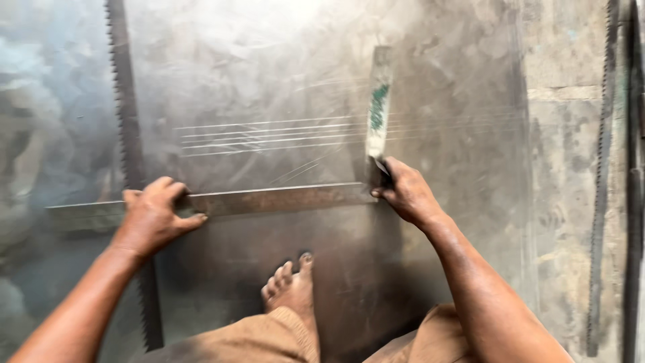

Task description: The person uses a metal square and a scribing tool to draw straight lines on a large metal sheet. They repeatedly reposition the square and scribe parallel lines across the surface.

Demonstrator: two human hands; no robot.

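One large metal sheet (282,67) fills nearly the whole view, its right border running top to bottom toward 3 o'clock, where bare concrete floor (564,202) begins. The upper half of the sheet, from 10 to 1 o'clock, lies open, crossed only by a cluster of fine scribed lines (269,138) just above centre.

Two long toothed saw blades show: one (131,154) lies on the sheet from 11 o'clock down to 7 o'clock, passing under the straightedge; the other (601,181) runs along the floor at 3 o'clock, well apart from the hands.

One flat metal straightedge (269,200) lies across the middle, from 9 o'clock to just right of centre. The left hand (156,216) presses down on its left part, fingers spread flat and thumb tucked over the bar's lower edge.

One shorter steel strip (378,107) with green marking stands at a right angle to the straightedge, reaching toward 12 o'clock. The right hand (406,195) pinches a thin pointed tool (381,165) where strip and straightedge meet, fingers pressed together around it.

One bare foot (290,286) rests on the sheet at 6 o'clock, below the straightedge.
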